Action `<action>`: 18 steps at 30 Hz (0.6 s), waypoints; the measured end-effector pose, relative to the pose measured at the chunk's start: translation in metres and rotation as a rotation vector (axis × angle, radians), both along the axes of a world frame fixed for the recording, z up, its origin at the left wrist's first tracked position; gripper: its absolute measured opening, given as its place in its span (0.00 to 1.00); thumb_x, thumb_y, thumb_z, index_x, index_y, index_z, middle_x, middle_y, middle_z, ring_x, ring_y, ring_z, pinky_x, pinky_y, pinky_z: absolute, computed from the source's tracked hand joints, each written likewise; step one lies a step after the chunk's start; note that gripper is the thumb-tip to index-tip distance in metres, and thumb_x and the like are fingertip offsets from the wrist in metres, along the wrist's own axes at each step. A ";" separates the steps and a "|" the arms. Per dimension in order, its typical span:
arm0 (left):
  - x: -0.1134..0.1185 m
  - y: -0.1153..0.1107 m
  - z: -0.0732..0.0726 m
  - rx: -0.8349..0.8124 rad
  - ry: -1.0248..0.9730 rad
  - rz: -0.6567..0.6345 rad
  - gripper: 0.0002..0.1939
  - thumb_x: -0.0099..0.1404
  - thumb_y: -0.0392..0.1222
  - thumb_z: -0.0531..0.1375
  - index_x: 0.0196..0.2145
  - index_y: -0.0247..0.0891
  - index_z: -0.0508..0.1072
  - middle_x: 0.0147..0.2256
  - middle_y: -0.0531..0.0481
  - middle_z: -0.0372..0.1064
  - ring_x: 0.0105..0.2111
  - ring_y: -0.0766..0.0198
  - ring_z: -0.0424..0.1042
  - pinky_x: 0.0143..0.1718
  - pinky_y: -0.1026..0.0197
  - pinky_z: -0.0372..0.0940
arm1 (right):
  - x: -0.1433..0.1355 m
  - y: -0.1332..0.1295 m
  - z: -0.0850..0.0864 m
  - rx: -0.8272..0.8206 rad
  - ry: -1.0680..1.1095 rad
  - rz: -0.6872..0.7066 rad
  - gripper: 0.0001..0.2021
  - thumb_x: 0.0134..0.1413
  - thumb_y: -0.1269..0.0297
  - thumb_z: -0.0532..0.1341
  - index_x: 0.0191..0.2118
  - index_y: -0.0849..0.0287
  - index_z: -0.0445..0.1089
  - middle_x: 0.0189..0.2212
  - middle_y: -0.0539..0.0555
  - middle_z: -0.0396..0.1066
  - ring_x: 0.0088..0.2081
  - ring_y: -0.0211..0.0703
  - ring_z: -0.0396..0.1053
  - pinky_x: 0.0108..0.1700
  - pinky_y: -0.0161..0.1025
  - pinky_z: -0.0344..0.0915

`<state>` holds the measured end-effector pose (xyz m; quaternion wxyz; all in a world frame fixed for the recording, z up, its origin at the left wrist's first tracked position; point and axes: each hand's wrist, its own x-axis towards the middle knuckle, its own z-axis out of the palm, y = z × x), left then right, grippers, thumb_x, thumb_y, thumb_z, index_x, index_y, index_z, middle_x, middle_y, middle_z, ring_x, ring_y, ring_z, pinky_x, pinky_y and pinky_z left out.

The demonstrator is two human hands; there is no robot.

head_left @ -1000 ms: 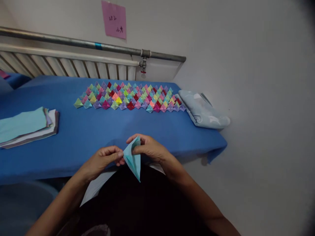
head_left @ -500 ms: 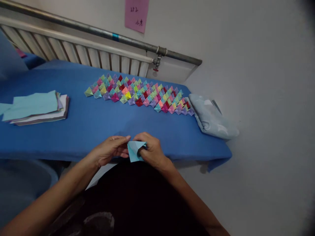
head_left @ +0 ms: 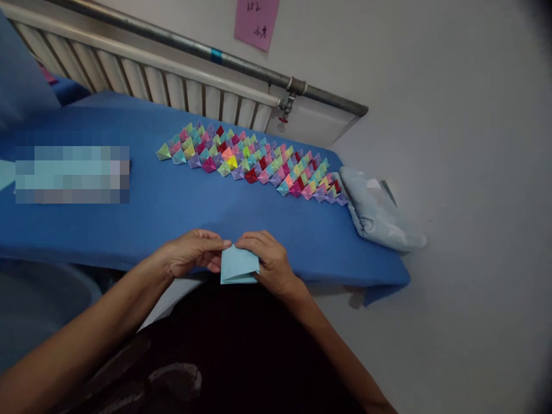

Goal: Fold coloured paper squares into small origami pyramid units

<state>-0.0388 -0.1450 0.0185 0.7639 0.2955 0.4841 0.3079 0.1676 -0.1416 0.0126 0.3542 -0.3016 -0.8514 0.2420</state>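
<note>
A folded sheet of light blue paper (head_left: 238, 264) is held between my two hands, just in front of the table's near edge. My left hand (head_left: 194, 253) pinches its upper left corner between thumb and fingers. On the right side, my right hand (head_left: 269, 259) grips the paper, its fingers over the top edge and its thumb hidden behind. The paper's lower edge shows layers parted slightly toward the right. Beyond my hands, rows of small folded paper pieces (head_left: 250, 175) in many colours stand close together on the blue-covered table (head_left: 172, 210).
At the left lies a blurred-out pale blue stack (head_left: 69, 172). A folded grey-blue cloth (head_left: 375, 210) rests at the table's right end. Behind the table run a radiator (head_left: 172, 92) and a metal pipe (head_left: 254, 69). A pink note (head_left: 256, 23) hangs on the wall.
The paper had a curled, pointed flap with my right fingers inside it; now it looks flatter and squarer. My right fingers have moved onto its top edge. The view has shifted slightly.
</note>
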 end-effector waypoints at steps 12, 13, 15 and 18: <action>-0.003 -0.003 0.012 0.294 0.278 -0.045 0.12 0.48 0.47 0.71 0.18 0.37 0.76 0.17 0.50 0.69 0.20 0.66 0.66 0.24 0.64 0.62 | 0.007 -0.004 0.006 -0.748 0.285 -0.270 0.17 0.52 0.57 0.65 0.47 0.55 0.71 0.43 0.55 0.76 0.45 0.43 0.73 0.46 0.41 0.68; -0.001 -0.003 0.014 0.315 0.283 -0.059 0.12 0.48 0.46 0.71 0.17 0.38 0.75 0.17 0.51 0.68 0.20 0.66 0.66 0.24 0.64 0.61 | 0.005 -0.004 0.009 -0.818 0.256 -0.202 0.19 0.49 0.58 0.67 0.47 0.55 0.71 0.41 0.54 0.76 0.44 0.43 0.73 0.45 0.40 0.68; 0.002 -0.004 0.017 0.337 0.282 -0.079 0.13 0.48 0.46 0.71 0.16 0.38 0.75 0.17 0.51 0.67 0.20 0.66 0.65 0.24 0.64 0.60 | 0.000 -0.005 0.013 -0.918 0.233 -0.127 0.18 0.46 0.61 0.69 0.45 0.55 0.72 0.34 0.50 0.74 0.36 0.39 0.72 0.39 0.37 0.67; 0.007 -0.004 0.019 0.332 0.261 -0.054 0.11 0.48 0.47 0.71 0.18 0.39 0.75 0.18 0.51 0.68 0.21 0.66 0.65 0.25 0.64 0.61 | -0.005 -0.007 0.013 -0.964 0.284 -0.162 0.12 0.45 0.62 0.68 0.38 0.56 0.72 0.27 0.45 0.70 0.28 0.34 0.67 0.33 0.33 0.63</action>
